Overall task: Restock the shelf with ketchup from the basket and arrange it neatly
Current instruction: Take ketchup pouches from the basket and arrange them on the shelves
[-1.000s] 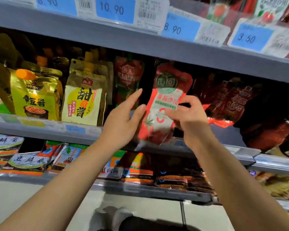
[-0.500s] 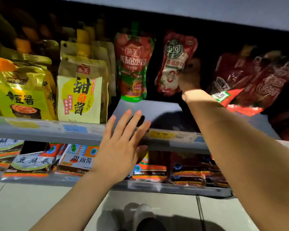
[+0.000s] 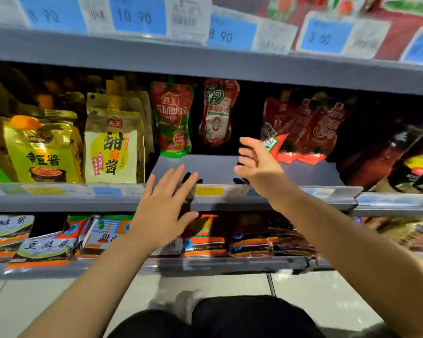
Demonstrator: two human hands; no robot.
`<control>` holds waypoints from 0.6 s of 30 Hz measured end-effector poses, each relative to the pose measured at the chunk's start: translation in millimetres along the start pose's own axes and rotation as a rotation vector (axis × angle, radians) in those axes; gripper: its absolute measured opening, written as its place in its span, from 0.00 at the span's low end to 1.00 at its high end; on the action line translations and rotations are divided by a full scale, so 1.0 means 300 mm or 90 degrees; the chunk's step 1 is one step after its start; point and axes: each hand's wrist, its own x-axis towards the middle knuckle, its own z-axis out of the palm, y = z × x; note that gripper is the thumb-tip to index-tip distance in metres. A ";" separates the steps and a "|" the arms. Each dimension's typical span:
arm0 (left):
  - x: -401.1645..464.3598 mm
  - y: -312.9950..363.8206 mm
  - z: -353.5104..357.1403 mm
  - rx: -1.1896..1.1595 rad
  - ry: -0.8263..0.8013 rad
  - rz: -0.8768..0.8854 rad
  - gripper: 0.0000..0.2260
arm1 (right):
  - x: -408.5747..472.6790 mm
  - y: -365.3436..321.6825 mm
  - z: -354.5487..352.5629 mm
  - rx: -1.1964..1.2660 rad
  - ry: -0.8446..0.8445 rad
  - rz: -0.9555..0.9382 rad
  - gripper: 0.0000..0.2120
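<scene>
A red and white ketchup pouch (image 3: 216, 113) stands at the back of the grey middle shelf (image 3: 303, 170), beside a red and green ketchup pouch (image 3: 172, 118). Several red Heinz ketchup pouches (image 3: 305, 123) lean together to the right. My right hand (image 3: 257, 162) hovers over the shelf with loosely spread fingers, holding nothing, just below and right of the red and white pouch. My left hand (image 3: 164, 208) is spread flat in front of the shelf's front edge, empty. The basket is not in view.
Yellow sauce bags (image 3: 112, 145) and more yellow pouches (image 3: 39, 152) fill the shelf's left side. Dark bottles (image 3: 381, 157) stand at the right. Flat packets (image 3: 47, 245) line the lower shelf. Price tags (image 3: 137, 15) hang on the shelf above. Tiled floor (image 3: 327, 296) lies below.
My right hand let go of the red and white pouch, which now stands at the back, and drew back toward the shelf front. My left hand stayed near the edge.
</scene>
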 end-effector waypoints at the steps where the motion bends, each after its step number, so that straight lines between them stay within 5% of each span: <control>1: 0.000 0.037 -0.039 -0.045 0.005 -0.002 0.30 | -0.080 -0.014 -0.039 0.003 -0.022 -0.010 0.25; 4: 0.000 0.196 -0.179 -0.098 0.056 0.059 0.22 | -0.308 -0.065 -0.173 -0.005 -0.035 -0.035 0.19; 11: -0.022 0.718 -0.379 -0.217 0.168 0.266 0.16 | -0.842 -0.090 -0.503 0.015 0.121 -0.048 0.18; 15: -0.079 1.042 -0.328 -0.317 0.097 0.387 0.16 | -1.116 0.006 -0.676 0.021 0.251 -0.010 0.16; 18: -0.119 1.205 -0.278 -0.217 -0.113 0.493 0.28 | -1.277 0.113 -0.807 0.004 0.354 0.073 0.13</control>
